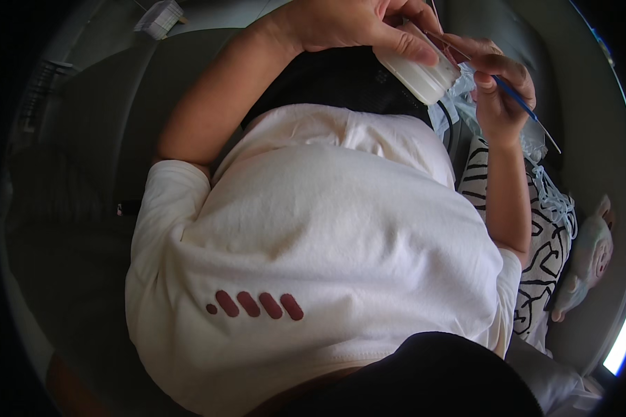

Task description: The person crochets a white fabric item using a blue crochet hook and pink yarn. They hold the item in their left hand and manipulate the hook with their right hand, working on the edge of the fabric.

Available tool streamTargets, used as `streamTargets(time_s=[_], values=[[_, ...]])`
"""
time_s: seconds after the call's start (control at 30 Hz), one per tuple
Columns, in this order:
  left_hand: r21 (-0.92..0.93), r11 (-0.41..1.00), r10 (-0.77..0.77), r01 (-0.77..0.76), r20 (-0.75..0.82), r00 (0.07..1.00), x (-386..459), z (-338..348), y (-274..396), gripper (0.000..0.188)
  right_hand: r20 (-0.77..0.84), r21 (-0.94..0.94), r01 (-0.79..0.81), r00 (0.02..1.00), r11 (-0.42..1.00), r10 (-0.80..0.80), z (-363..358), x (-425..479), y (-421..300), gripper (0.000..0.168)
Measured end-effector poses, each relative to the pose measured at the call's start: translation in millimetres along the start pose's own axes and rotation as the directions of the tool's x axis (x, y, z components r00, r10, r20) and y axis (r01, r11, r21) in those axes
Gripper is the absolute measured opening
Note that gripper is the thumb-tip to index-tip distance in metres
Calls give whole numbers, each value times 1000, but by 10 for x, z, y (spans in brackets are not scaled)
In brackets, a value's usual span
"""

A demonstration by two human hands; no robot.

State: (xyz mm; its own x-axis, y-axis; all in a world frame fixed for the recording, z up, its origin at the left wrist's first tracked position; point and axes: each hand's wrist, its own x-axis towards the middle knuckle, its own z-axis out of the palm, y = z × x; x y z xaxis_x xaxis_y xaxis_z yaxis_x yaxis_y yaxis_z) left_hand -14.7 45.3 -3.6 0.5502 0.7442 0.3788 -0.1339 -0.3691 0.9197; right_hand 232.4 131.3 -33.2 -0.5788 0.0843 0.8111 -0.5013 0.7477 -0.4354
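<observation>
A white translucent plastic container (420, 75) is in my left hand (381, 31), its thumb pressed on the side. Between the fingers and thumb of my right hand (503, 86) is a slim metal hook with a blue grip (514, 97), which looks like a crochet hook. Its far shaft reaches across to my left fingers and the container's upper end. A bit of pinkish yarn (448, 52) lies by that shaft, and a thin strand runs upward from there. Some left fingertips are hidden behind the container.
Under my right forearm lies a white cushion with black lines (545, 245), light blue yarn (553, 198) on it. Crumpled light blue material (461, 99) sits behind my hands. A plush toy (589, 260) rests against the grey seat (558, 52). A patterned box (159, 20) is far left.
</observation>
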Motion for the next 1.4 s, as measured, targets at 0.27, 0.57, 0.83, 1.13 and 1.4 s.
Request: streamTargets(time_s=[0.27, 0.57, 0.83, 1.13, 1.4], values=[[121, 987, 110, -108, -7, 994, -33, -5, -32, 37, -104, 558, -88, 979, 825, 174, 104, -68, 120, 17], [198, 980, 5, 5, -47, 999, -65, 32, 63, 28, -51, 672, -212, 943, 709, 330, -105, -324, 298, 23], [144, 988, 52, -51, -3, 999, -14, 17, 19, 27, 92, 732, -284, 942, 620, 322, -206, -250, 329, 22], [198, 979, 53, -52, -1, 999, -49, 82, 131, 24, 210, 563, -292, 955, 773, 208, -334, -149, 316, 20], [180, 983, 36, -36, 5, 999, -28, 54, 27, 29, 251, 358, -213, 960, 909, 126, -426, -41, 158, 21]])
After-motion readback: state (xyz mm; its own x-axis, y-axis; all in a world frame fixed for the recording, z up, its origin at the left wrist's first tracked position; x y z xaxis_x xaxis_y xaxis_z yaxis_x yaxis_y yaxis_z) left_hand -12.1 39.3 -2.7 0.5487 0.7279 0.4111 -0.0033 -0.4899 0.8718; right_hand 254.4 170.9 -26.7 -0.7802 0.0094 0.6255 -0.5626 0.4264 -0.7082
